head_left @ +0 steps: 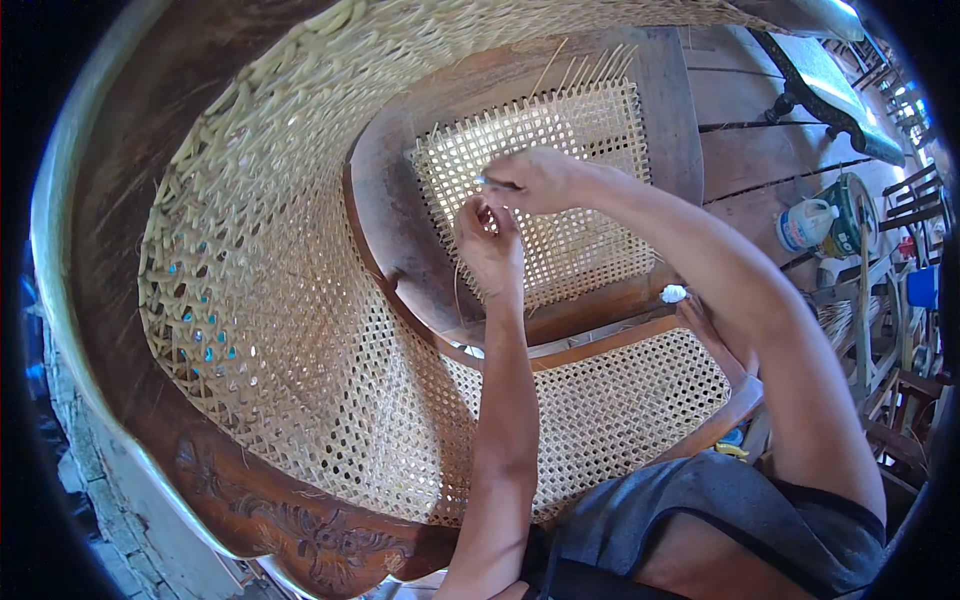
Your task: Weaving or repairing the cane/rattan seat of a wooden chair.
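Both hands are close together over a woven cane panel set in the dark wooden seat frame. My right hand is closed around a small tool, dark with a pale blue end; its exact kind is hard to make out. Just below it, my left hand has its fingers curled together in a pinch. A thin cane strand hangs beside its wrist, but what lies between the fingertips is too small to see. Loose cane ends stick out along the panel's far edge.
A curved cane backrest with a carved wooden rim wraps around the left and near side. To the right stand a white plastic jug, a green bucket, a blue container and wooden furniture parts. A dark-edged bench is at the far right.
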Action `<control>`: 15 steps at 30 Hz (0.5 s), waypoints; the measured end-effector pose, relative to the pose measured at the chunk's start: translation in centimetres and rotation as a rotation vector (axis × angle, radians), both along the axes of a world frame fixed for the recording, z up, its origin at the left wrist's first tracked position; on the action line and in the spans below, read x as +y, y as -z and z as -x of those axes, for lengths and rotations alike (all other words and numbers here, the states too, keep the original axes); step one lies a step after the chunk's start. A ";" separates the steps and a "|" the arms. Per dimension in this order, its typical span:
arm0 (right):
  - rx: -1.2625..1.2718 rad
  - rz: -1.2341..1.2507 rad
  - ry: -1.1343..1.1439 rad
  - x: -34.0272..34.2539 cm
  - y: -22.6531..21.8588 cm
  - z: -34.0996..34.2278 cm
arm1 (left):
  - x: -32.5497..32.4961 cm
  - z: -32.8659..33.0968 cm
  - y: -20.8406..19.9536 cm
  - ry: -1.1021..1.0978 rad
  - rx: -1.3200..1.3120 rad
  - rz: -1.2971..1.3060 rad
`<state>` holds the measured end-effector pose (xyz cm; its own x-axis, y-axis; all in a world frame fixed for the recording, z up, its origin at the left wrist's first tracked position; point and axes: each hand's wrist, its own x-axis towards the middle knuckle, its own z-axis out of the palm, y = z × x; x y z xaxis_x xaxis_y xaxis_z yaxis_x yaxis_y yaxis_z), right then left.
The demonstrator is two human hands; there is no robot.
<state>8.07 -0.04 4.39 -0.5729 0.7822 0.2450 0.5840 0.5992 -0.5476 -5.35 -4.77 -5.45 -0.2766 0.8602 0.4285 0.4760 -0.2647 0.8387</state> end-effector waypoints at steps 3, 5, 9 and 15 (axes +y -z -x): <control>-0.742 0.265 0.081 1.4 -3.9 0.2 | 0.3 2.1 1.4 -0.032 0.210 -0.100; -0.720 0.098 0.092 2.1 -4.5 -2.4 | 0.4 0.9 1.2 -0.027 0.294 -0.174; -0.674 -0.114 0.085 2.4 -4.4 -3.6 | 0.5 1.0 0.9 -0.043 0.336 -0.164; -0.558 -0.136 0.237 2.9 -4.8 -7.1 | 0.1 -0.2 0.1 -0.005 0.222 -0.162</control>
<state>15.16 2.84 9.19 -0.4583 0.8864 0.0649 0.8858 0.4616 -0.0489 -5.19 -4.66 -5.60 -0.1644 0.7745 0.6108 0.6448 -0.3842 0.6608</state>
